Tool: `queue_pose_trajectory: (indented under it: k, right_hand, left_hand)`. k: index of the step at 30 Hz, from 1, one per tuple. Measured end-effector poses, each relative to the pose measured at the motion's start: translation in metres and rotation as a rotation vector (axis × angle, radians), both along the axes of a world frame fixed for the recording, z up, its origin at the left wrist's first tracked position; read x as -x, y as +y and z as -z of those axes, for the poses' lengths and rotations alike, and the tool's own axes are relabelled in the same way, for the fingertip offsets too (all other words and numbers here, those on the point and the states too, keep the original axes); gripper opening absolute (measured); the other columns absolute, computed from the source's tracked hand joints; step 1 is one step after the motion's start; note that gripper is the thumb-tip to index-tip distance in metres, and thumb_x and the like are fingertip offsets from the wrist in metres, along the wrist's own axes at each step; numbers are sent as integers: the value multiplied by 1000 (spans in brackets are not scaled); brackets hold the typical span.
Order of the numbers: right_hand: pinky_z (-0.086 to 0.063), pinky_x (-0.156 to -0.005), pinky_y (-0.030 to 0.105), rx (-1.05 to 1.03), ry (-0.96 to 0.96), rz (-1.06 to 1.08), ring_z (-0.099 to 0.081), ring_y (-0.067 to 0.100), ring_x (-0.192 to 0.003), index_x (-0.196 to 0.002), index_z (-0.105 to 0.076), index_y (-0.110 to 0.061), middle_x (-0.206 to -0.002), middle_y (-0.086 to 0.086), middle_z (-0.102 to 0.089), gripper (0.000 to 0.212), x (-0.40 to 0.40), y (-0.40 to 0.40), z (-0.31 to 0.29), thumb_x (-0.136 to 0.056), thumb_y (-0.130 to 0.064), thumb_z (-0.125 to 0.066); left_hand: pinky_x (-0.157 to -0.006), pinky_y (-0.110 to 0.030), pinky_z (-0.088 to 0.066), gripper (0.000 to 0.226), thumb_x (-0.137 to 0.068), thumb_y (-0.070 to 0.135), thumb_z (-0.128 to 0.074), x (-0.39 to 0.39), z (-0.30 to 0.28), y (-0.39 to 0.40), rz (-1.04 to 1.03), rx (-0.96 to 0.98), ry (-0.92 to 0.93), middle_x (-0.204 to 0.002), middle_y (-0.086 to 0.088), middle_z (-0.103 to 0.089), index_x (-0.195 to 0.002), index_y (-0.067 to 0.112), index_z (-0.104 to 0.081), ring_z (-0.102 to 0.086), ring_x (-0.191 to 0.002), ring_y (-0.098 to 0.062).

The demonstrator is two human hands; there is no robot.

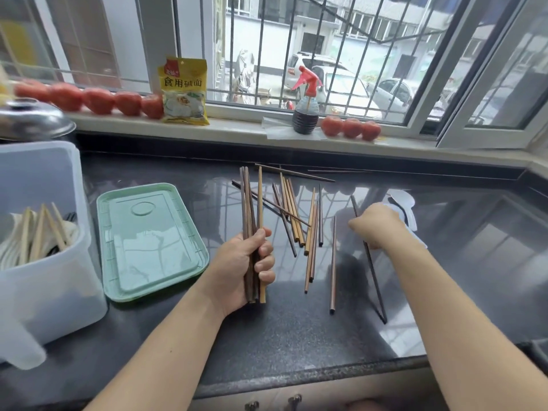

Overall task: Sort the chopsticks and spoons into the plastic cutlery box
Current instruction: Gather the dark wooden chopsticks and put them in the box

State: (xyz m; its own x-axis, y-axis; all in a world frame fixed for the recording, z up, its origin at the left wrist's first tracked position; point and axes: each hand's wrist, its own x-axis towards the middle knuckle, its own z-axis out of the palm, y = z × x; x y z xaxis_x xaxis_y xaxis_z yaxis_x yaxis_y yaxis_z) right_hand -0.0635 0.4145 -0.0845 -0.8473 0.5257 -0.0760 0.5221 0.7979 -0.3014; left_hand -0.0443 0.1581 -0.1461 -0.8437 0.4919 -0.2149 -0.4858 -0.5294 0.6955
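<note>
My left hand [246,265] grips a bundle of several brown chopsticks [251,203], held upright over the dark counter. Loose chopsticks [299,221] lie scattered on the counter between my hands. My right hand [378,225] is curled round a dark chopstick [375,280] that slants toward the counter's front edge. White plastic spoons [403,203] lie just behind my right hand. The translucent plastic cutlery box [44,262] stands at the left with pale chopsticks and white spoons in it.
A green lid [148,241] lies flat beside the box. The windowsill holds tomatoes [98,99], a yellow packet [184,90] and a spray bottle [307,105]. A metal pot lid [32,120] sits at the far left. Two more chopsticks [296,172] lie near the back wall.
</note>
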Motion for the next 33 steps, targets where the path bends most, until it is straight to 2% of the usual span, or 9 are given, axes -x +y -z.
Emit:
queue_pose_trajectory:
  k: [4,8,10,12,17,20,24,28,33]
  right_hand:
    - [-55,-68,39,83,557,-82,-61,31,-75,-79,-65,-15,-70,2,-63,20,-27,-14,-45,-91,-26,-54]
    - [-57,-71,34,-76,949,-606,-68,19,-79,-106,-72,-10,-87,0,-72,16,-51,-57,-38,-98,-5,-59]
    - [-55,-78,35,-314,789,-821,-68,21,-88,-117,-69,-9,-97,2,-73,30,-56,-75,-6,-92,3,-60]
    - [-51,-90,38,-438,583,-971,-66,24,-99,-124,-64,-9,-102,3,-71,38,-61,-90,27,-88,0,-53]
    - [-37,-110,42,-518,419,-1002,-51,27,-116,-144,-48,-4,-119,5,-65,57,-64,-104,51,-90,-13,-35]
    - [-31,-117,45,-570,332,-1050,-47,29,-127,-153,-35,-1,-126,5,-64,62,-62,-102,51,-93,-16,-34]
    - [-38,-112,33,-197,405,-1036,-45,17,-131,-157,-30,-10,-131,1,-61,57,-66,-97,46,-100,-7,-37]
    - [-49,-93,34,-44,627,-481,-54,20,-113,-135,-54,-14,-121,1,-59,35,-68,-72,56,-101,-16,-50]
    - [-47,-77,42,-77,42,-227,-56,33,-101,-127,-47,-17,-118,7,-58,32,-57,-40,62,-95,-20,-45]
  left_hand:
    - [-41,-22,-43,9,-108,19,-49,-4,-5,0,56,12,11,-70,-2,-46,-102,12,-48,-44,-49,-11]
    - [-57,-38,-63,12,-108,15,-49,-13,-13,2,66,35,43,-99,-18,-76,-110,3,-52,-77,-87,-27]
    - [-75,-49,-65,16,-110,15,-45,-13,-15,4,87,-3,59,-115,-24,-74,-115,2,-52,-75,-106,-33]
    - [-75,-47,-64,23,-110,18,-44,-11,-12,3,101,-36,61,-106,-18,-75,-118,1,-57,-75,-98,-27]
    - [-89,-44,-59,34,-109,26,-46,-3,-1,-3,66,-78,-95,-110,-16,-70,-130,5,-62,-69,-100,-27]
    - [-101,-45,-52,38,-107,30,-45,-5,-5,-5,118,-110,-118,-116,-18,-69,-113,4,-72,-68,-106,-28]
    - [-90,-51,-62,39,-110,28,-43,-8,-10,-3,90,-147,-81,-115,-20,-72,-100,2,-70,-73,-109,-31]
    - [-61,-39,-62,25,-110,25,-45,-1,-4,2,-135,-63,-64,-96,-12,-71,-102,5,-58,-74,-78,-22]
    - [-41,-20,-38,17,-111,20,-44,9,6,1,-217,-106,-36,-70,2,-45,-94,17,-48,-38,-48,-8]
